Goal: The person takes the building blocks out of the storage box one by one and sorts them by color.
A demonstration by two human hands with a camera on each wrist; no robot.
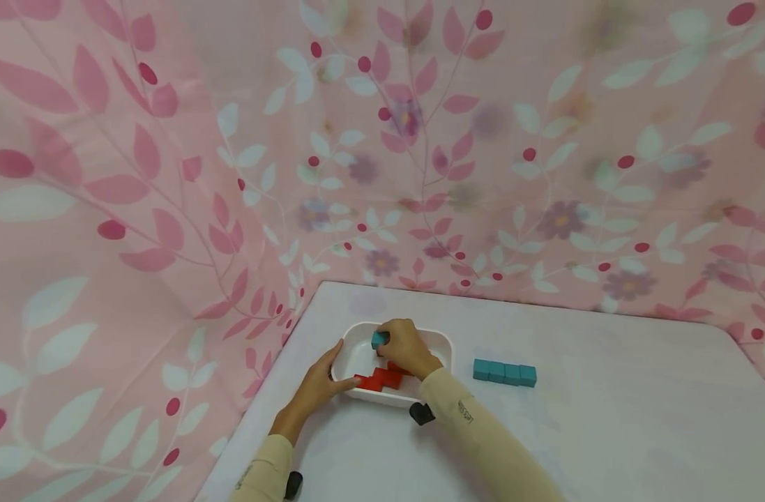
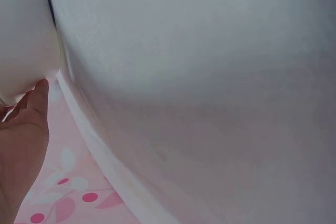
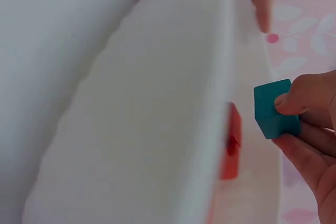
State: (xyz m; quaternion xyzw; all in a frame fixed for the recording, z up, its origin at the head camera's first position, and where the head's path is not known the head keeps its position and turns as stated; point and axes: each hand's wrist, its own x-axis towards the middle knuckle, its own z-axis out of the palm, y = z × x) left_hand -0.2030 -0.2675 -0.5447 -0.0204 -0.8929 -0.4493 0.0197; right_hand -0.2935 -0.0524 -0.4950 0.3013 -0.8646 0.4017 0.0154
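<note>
Between the thumb and fingers of my right hand (image 1: 408,346) is a teal cube (image 3: 273,107), pinched above the inside of a white tray (image 1: 445,346). My left hand (image 1: 320,380) holds the tray at its left end, thumb over the near rim and fingers along the outer wall. Red blocks (image 1: 388,378) lie in the tray toward its near side, partly covered by my right hand in the head view. In the right wrist view, a red block (image 3: 232,145) shows behind the tray's blurred wall.
Right of the tray, several teal cubes (image 1: 504,372) stand in a straight row on the white-covered table (image 1: 608,418). Pink floral cloth (image 1: 514,139) hangs behind the table and along its left side.
</note>
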